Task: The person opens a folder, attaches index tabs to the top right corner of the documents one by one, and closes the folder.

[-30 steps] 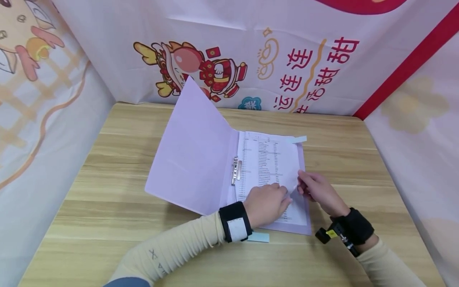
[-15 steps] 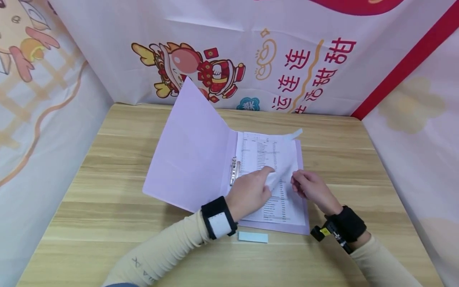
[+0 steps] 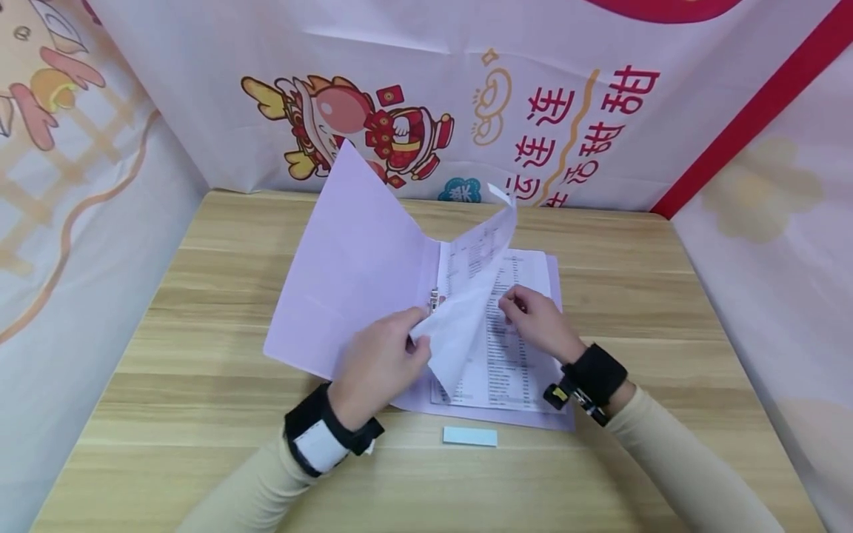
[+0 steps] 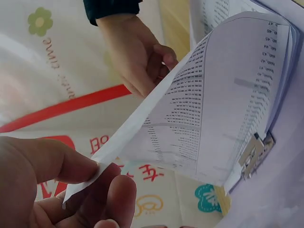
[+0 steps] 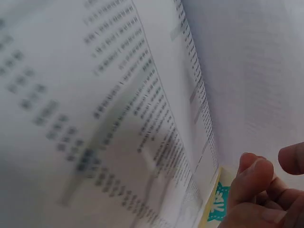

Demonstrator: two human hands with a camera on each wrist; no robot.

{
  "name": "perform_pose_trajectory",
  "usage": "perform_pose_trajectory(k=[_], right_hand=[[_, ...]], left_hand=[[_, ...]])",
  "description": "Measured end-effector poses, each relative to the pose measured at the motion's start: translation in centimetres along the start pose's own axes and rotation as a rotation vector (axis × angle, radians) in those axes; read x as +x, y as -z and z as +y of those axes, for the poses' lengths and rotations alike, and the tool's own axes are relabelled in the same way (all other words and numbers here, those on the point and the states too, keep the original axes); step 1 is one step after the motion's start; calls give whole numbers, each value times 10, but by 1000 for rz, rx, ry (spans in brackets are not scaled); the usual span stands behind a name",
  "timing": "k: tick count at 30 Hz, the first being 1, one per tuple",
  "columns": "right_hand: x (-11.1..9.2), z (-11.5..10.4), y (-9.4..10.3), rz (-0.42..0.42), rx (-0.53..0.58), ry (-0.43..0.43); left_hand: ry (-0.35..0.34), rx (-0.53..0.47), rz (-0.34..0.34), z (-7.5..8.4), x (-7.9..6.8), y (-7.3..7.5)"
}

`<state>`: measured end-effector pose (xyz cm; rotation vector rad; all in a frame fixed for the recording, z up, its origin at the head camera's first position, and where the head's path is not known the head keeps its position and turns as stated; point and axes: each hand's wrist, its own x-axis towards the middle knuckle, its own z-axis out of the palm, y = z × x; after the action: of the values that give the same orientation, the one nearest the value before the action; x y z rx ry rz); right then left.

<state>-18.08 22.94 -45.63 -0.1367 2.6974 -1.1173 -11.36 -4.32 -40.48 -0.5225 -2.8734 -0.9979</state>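
Note:
A light purple folder (image 3: 356, 274) lies spread on the table, its cover raised at the left. Printed sheets (image 3: 516, 370) sit in it beside a metal clip (image 3: 434, 299). My left hand (image 3: 380, 363) pinches the free edge of the top sheet (image 3: 460, 329), which curves up and leftward; in the left wrist view the sheet's edge (image 4: 97, 175) shows between thumb and fingers. A pale strip (image 3: 500, 195) sticks out from that sheet's top corner. Over the sheets beneath, my right hand (image 3: 541, 322) has loosely curled fingers; the right wrist view shows its thumb and fingertips apart, nothing between them.
A light blue strip-shaped pad (image 3: 469, 437) lies on the wooden table (image 3: 640, 296) in front of the folder. Printed cloth (image 3: 400, 37) hangs behind the table and along both sides. A small white piece (image 3: 369, 447) shows beside the left wrist strap.
My left hand has moved left, taking hold of the top sheet and lifting it over toward the cover. My right hand has shifted left over the sheets.

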Motion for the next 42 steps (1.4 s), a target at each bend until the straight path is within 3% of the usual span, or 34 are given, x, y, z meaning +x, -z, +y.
perform_pose_trajectory(k=[7,13,17,22,28,33,42], right_hand=[[30,-26,-15,23,-92,94],[49,-45,-32,16,-144,126],[58,-56,-42,-11,-163,111],[67,-62,-54,-55,-188,50],[76,-58,-67,-79,-220,-9],[83,-48,-72,-75,-225,-11],[91,-32,-81,-93,-248,46]], left_hand=[[-5,-3,147,-16,-16,15],[-92,67,312,-35,-27,23],[-112,121,352,-44,-31,24],[-70,153,320,-55,-35,26],[48,135,173,-64,-39,28],[118,97,80,-73,-45,28],[223,134,27,-90,-54,23]])
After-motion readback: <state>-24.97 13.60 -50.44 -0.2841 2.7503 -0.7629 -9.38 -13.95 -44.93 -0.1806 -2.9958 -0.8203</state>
